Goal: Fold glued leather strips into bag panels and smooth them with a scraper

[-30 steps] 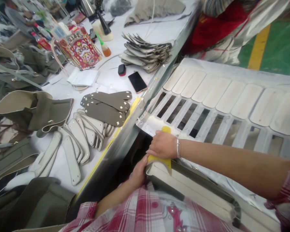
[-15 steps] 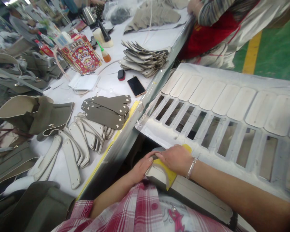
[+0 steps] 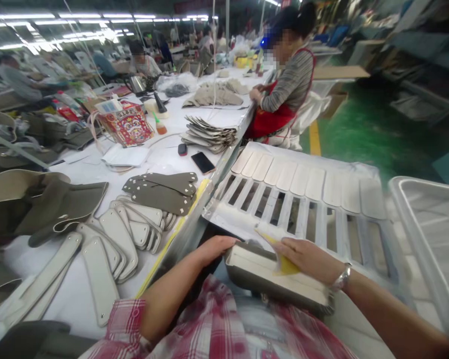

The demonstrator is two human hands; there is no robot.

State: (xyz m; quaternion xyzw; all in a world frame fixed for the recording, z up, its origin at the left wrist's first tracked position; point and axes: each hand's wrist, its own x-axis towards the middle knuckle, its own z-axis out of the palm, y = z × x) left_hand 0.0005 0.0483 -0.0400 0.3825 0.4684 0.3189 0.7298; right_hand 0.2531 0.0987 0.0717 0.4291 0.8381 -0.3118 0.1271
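Observation:
In front of my torso lies a grey-green bag body [image 3: 280, 291], its pale flat face turned up. My left hand [image 3: 217, 248] is at its left end, fingers bent over the edge and gripping it. Over the middle of the pale face, my right hand [image 3: 309, 257] pinches a thin, curved yellow sheet [image 3: 286, 264]. The sheet's lower edge meets the pale face, and its tip points up and left. A metal bracelet [image 3: 342, 276] circles my right wrist.
Beyond my hands is a slotted white rack [image 3: 264, 192] bearing pale oblong pieces [image 3: 314, 183]. The white table [image 3: 164, 159] on the left holds pale straps [image 3: 101, 276], dark strips [image 3: 160, 192] and a phone [image 3: 202, 162]. A white tray [image 3: 400, 182] stands right; a co-worker [image 3: 292, 94] sits beyond.
My right hand has slid right along the bag with the yellow sheet, away from my left hand. My left hand stays at the bag's end. The view has tilted up.

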